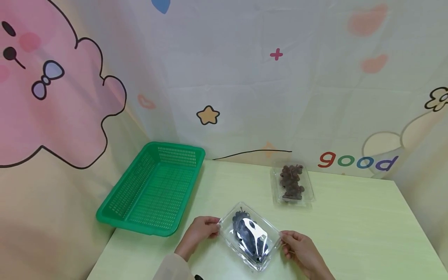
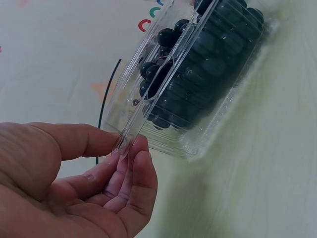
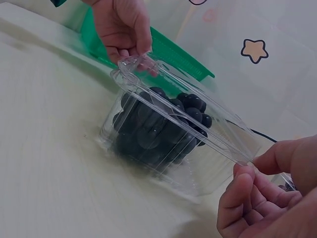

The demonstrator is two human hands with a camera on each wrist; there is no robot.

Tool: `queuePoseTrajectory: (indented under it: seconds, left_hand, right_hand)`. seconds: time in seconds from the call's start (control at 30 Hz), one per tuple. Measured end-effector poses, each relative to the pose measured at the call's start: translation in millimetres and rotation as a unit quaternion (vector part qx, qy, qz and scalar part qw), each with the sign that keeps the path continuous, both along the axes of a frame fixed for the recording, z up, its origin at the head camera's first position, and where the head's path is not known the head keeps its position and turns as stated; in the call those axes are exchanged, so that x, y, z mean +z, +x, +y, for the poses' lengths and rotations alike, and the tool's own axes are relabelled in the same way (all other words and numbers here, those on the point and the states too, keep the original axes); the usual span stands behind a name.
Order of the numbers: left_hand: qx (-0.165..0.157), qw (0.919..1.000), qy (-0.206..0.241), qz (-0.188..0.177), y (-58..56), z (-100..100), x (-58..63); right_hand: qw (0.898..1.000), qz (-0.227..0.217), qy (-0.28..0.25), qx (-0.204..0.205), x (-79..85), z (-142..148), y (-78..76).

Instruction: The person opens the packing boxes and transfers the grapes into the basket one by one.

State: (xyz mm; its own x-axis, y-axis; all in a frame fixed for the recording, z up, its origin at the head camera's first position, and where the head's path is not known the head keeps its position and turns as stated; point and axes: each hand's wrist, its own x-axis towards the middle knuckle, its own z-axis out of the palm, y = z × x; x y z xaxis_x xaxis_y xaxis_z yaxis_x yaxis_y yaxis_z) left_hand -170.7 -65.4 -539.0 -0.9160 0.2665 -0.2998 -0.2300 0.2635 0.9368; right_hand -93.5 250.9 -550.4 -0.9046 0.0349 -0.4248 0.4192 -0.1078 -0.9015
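Note:
A clear plastic clamshell box with dark grapes inside is between the two hands at the front of the table. Its lid lies over the grapes and reflects light. My left hand pinches the rim at one corner, thumb above and fingers below, as the left wrist view shows on the clear rim. On the opposite side my right hand pinches the rim too; in the right wrist view its thumb presses on the lid's edge.
A green plastic basket with slotted walls stands on the left of the table. Farther back, a second clear box holds reddish-dark grapes. A printed curtain hangs behind the pale table.

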Motion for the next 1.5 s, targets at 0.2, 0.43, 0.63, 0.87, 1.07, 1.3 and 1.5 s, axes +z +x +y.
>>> queuePoseTrajectory:
  seconds: [0.2,0.43,0.63,0.87,1.07,1.3,1.5]
  left_hand:
    - [-0.01,0.9995,0.021,-0.021,7.6,-4,0.5]
    - [-0.023,0.999,0.018,-0.035,13.2,-7,3.7]
    - [-0.032,0.9986,0.013,-0.04,14.0,-10,3.5]
    - [-0.035,0.9976,0.024,-0.055,20.2,-14,6.3]
    - [-0.039,0.9965,0.031,-0.067,24.0,-16,6.6]
    - [-0.044,0.9959,0.039,-0.068,28.3,-19,8.8]
    - [-0.05,0.9951,0.043,-0.073,30.1,-21,8.6]
  right_hand:
    - [1.0,-0.012,0.01,-0.001,1.4,1,-2.3]
    - [1.0,-0.01,0.02,-0.001,3.7,1,-6.4]
    - [1.0,-0.007,0.013,0.003,3.3,2,-12.1]
    - [1.0,-0.005,0.019,0.006,2.6,-1,-14.8]
    - [1.0,-0.007,0.026,0.009,1.7,-3,-17.9]
    - [0.999,0.004,0.027,0.02,2.7,-3,-21.4]
    - [0.999,0.011,0.023,0.029,3.4,-3,-25.2]
